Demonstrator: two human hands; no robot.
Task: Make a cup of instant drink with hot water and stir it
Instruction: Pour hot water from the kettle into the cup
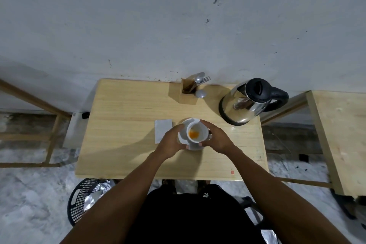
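Head view, left hand point(172, 139) grip curled round cup point(199, 128), right hand point(216, 137) likewise; handle mostly hidden, saucer point(189, 121) half covered

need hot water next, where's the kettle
In the head view the kettle stands at the far right corner of the table by the wall, right of the wooden cutlery holder and beyond the cup on its saucer.
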